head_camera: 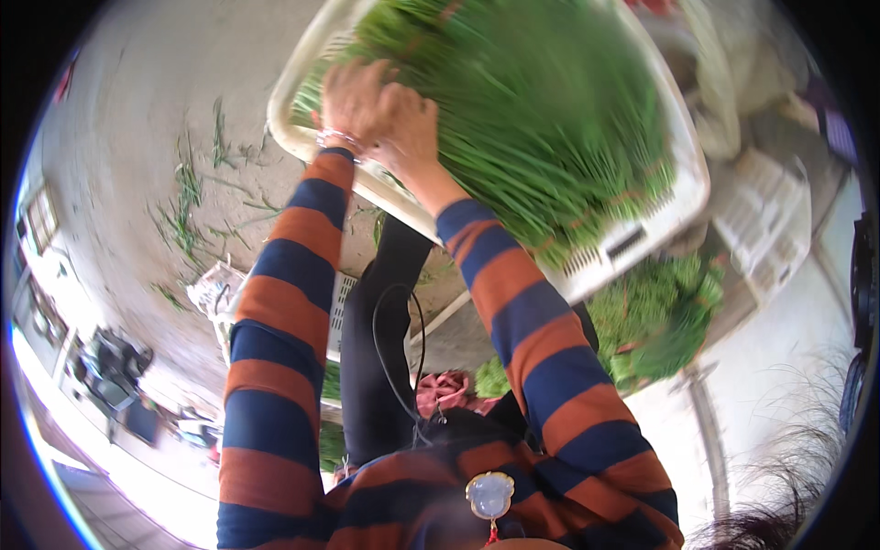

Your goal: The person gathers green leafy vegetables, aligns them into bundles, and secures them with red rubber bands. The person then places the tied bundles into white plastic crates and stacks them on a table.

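Observation:
A large white plastic crate (687, 165) before me is filled with bundles of long green leafy stalks, likely chives (536, 124), tied with reddish bands. Both my hands are close together at the crate's left end, on or over the stalks there. My left hand (354, 100), with a bracelet at its wrist, overlaps my right hand (409, 127). The fingers are blurred and partly hidden, so whether either hand grips a bundle cannot be told.
Loose green stalks (185, 199) are scattered on the floor at left. More tied green bundles (653, 323) lie below the crate at right, near a whitish slatted basket (763, 220). A pink cloth (443, 392) is by my legs. A parked motorbike (110, 371) shows at lower left.

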`<state>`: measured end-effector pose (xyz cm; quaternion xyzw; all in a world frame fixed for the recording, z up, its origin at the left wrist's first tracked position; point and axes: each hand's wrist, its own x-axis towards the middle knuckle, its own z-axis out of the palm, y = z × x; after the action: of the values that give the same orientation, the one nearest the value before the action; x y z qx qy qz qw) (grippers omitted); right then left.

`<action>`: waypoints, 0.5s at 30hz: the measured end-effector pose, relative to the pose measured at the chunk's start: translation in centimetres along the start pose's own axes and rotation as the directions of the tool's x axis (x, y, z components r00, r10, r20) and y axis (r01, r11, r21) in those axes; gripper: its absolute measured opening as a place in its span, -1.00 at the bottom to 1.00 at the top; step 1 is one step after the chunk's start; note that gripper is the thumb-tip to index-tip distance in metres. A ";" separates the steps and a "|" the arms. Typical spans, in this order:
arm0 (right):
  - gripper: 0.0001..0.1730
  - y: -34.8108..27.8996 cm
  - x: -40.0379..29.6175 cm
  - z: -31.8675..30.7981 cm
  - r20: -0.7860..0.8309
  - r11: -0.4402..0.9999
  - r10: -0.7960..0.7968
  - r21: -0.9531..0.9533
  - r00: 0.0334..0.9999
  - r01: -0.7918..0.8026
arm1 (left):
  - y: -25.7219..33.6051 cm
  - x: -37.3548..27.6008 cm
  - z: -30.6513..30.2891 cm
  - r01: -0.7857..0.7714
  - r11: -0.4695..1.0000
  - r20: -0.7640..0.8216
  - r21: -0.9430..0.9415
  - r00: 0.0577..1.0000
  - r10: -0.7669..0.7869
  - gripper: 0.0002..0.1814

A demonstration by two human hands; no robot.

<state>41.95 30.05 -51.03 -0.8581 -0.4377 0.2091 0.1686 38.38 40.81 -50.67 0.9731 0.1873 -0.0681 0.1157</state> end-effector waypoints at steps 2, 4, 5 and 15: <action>-0.06 1.8 -3.3 -4.1 -0.052 1.000 -0.002 -0.018 0.999 0.001 | 0.4 0.3 -1.6 -0.188 0.981 0.125 0.054 0.976 0.180 -0.61; 0.02 5.2 -8.9 -7.7 -0.058 0.996 0.085 -0.003 0.995 -0.085 | -0.4 0.9 -2.0 0.011 0.994 0.128 -0.106 0.992 0.002 -0.50; -0.06 8.2 -13.0 -8.5 -0.132 0.980 0.199 0.004 0.971 -0.200 | 0.1 0.3 -3.8 -0.054 0.999 0.131 -0.004 0.990 0.054 -0.44; -0.61 14.6 -55.4 -20.6 0.131 0.471 0.875 -0.010 0.466 -0.882 | 4.2 -12.8 -10.4 0.220 0.968 0.339 -0.124 0.926 -0.167 -0.50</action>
<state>32.99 -25.87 -28.58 -0.9416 0.0625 0.3290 0.0364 29.12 35.17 -37.55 0.9126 0.2659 -0.2236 0.2153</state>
